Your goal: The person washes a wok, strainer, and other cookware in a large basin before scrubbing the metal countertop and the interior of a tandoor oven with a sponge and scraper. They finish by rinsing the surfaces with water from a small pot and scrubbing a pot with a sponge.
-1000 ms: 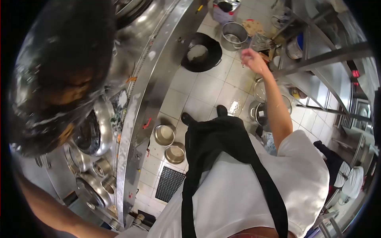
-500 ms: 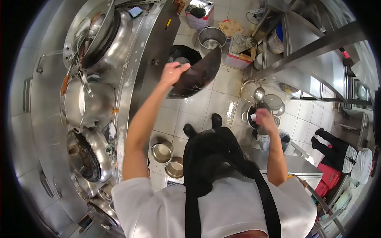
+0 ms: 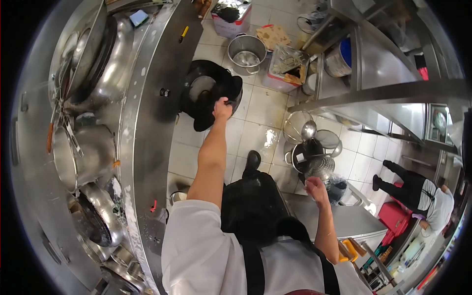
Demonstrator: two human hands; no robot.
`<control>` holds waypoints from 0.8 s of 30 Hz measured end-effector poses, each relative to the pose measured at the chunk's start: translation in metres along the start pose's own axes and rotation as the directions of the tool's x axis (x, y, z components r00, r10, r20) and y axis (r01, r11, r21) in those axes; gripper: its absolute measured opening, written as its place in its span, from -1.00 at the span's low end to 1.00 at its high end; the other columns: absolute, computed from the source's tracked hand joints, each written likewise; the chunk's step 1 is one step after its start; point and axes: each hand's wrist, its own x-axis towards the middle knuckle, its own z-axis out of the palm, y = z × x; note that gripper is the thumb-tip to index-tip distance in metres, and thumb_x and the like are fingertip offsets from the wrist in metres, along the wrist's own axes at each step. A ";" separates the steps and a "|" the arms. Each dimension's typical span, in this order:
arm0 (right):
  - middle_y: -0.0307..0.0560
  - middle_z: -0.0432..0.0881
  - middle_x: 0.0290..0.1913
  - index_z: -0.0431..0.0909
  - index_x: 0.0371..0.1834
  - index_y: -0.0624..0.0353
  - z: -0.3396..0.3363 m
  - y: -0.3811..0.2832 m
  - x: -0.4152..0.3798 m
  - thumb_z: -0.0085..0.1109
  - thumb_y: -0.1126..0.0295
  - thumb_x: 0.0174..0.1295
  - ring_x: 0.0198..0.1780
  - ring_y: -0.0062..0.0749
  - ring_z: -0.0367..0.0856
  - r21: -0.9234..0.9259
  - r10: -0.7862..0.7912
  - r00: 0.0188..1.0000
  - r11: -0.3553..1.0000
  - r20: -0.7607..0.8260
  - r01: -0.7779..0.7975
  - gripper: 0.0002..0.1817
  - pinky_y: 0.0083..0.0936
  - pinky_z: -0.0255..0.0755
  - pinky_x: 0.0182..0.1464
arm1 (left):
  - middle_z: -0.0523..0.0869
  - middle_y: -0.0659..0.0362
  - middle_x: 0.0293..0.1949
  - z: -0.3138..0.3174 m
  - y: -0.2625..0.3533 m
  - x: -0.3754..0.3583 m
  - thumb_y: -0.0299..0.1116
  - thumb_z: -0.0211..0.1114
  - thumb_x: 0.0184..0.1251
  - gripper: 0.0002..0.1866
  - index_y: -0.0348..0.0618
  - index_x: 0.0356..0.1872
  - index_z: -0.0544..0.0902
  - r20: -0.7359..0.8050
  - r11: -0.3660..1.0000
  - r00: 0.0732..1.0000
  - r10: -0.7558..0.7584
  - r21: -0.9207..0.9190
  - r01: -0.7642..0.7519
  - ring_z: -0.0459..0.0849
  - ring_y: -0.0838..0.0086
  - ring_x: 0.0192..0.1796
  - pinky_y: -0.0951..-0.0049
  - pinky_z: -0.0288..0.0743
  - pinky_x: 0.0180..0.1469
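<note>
My left hand (image 3: 222,109) is closed on the edge of a dark wok (image 3: 199,118), low over the floor beside the steel counter. The wok overlaps a round black vessel (image 3: 189,83) with a greyish disc in its middle, and where one ends and the other begins is hard to make out. My right hand (image 3: 317,191) hangs in the air on the other side of my body, fingers loosely curled and apart, with nothing visible in it. Just beyond that hand are a perforated skimmer (image 3: 320,168), a ladle (image 3: 309,129) and a wire strainer (image 3: 296,125) around a dark pot (image 3: 298,156).
Pots and pans, including a large steel pot (image 3: 86,152), crowd the left counter (image 3: 142,98). A two-handled pot (image 3: 247,51) and tins (image 3: 231,19) stand on the tiled floor (image 3: 255,110). Steel shelving (image 3: 378,93) runs along the right. Another person (image 3: 425,196) stands far right.
My left hand has lowered the wok, which was raised and tilted, down towards the black vessel. My right hand has drawn back from the strainers. My body has shifted forward.
</note>
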 end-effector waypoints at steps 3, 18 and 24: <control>-0.11 0.67 -0.13 0.53 0.10 0.24 0.002 -0.015 0.006 0.25 0.31 0.30 -0.20 -0.43 0.71 -0.013 -0.016 0.999 1.000 0.046 0.016 -0.64 -0.55 0.54 -0.19 | 0.73 0.00 -0.18 -0.014 -0.004 0.014 -0.36 0.35 0.14 -0.71 -0.07 -0.07 0.71 0.030 0.986 0.997 0.075 -0.150 -0.069 0.73 0.11 -0.04 0.23 0.60 0.03; 0.19 0.74 -0.16 0.62 -0.02 0.36 0.158 -0.150 0.130 0.21 0.29 0.17 -0.25 -0.19 0.77 -0.399 -0.323 0.896 0.811 0.304 0.427 -0.61 -0.32 0.60 -0.14 | 0.74 0.12 -0.10 -0.398 -0.154 -0.300 -0.42 0.33 0.28 -0.66 -0.29 0.07 0.64 -0.223 0.904 0.909 -0.351 -0.334 0.267 0.69 0.48 -0.18 0.45 0.58 -0.07; 0.16 0.73 -0.20 0.57 -0.01 0.42 0.254 -0.228 0.138 0.21 0.34 0.17 -0.25 -0.19 0.75 -0.644 -0.380 0.799 0.474 0.465 0.601 -0.61 -0.31 0.61 -0.13 | 0.73 0.16 -0.13 -0.506 -0.124 -0.257 -0.44 0.30 0.39 -0.75 -0.30 0.03 0.65 -0.450 0.809 0.826 -0.340 -0.587 0.013 0.67 0.54 -0.14 0.52 0.55 -0.02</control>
